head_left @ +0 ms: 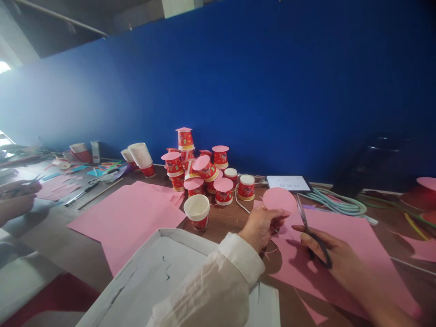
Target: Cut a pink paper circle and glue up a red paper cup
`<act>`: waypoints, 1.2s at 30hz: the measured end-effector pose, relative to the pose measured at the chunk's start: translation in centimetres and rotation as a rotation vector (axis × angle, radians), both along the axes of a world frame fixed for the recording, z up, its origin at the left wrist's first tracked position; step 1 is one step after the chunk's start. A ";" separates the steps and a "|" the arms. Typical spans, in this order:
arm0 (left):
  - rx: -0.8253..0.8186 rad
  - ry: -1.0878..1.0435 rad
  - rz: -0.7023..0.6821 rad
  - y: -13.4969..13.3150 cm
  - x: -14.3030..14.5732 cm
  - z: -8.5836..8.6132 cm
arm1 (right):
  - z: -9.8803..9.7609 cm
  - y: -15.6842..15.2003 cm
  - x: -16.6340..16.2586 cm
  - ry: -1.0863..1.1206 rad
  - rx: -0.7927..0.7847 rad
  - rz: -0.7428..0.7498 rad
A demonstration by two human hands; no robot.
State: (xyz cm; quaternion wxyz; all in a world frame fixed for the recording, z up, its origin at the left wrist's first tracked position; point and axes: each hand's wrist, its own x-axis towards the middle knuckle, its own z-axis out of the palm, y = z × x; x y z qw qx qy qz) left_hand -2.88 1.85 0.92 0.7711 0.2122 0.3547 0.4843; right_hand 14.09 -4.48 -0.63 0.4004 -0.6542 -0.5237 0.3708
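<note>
My left hand (259, 225), in a white sleeve, pinches a round pink paper disc (279, 200) and holds it up above the table. My right hand (323, 247) grips black-handled scissors (308, 229) whose blades point up towards the disc's right edge. Both hands hover over a pink paper sheet (357, 236) lying on the brown table. An upright red paper cup with a white inside (197, 211) stands just left of my left hand.
A heap of red cups (200, 170), some capped with pink discs, stands behind. Another pink sheet (129, 215) lies to the left, a white tray (163, 272) sits near me, a phone (288, 183) and coiled cable (335, 202) lie behind. Another person's hands (15, 195) work at the far left.
</note>
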 end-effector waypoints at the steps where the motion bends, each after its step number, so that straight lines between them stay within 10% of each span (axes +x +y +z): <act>1: -0.013 -0.004 -0.001 -0.1 0.1 0.1 | 0.0 0.0 0.0 -0.007 0.005 0.009; 36: -0.072 -0.127 0.215 -1.9 2.9 -0.4 | -1.7 0.3 0.9 -0.179 0.086 0.075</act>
